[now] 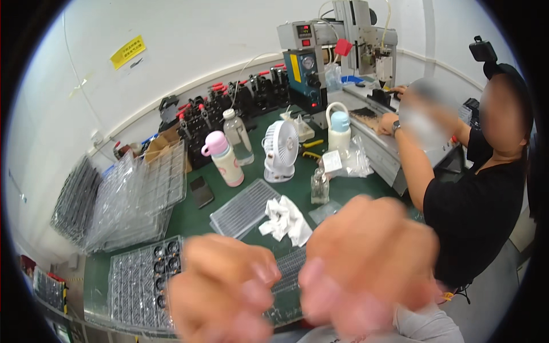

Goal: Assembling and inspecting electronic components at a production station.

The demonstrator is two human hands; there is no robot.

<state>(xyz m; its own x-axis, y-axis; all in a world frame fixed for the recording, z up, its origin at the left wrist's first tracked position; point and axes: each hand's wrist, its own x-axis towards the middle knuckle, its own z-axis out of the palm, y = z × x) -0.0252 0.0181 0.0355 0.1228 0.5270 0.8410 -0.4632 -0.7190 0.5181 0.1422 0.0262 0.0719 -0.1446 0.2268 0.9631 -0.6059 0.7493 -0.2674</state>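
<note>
Both hands are raised close in front of me, over the near edge of the green table, and slightly blurred. My left hand (223,288) is closed with curled fingers, thumb and fingertips drawn together. My right hand (369,268) is curled shut beside it, a small gap between the two. Whatever either hand may hold is hidden or too small to make out. Nearest the left hand, a clear plastic tray (128,286) holds several round black parts. Behind the hands lies a crumpled white cloth (284,220). Part of another ridged tray (290,268) shows between them.
Stacked clear trays (128,194) fill the left side. A white fan (280,151), a pink-lidded bottle (226,160) and a small glass bottle (319,187) stand mid-table. Black clamps with red handles (251,91) line the wall. A co-worker (474,206) works at a machine (377,120) on the right.
</note>
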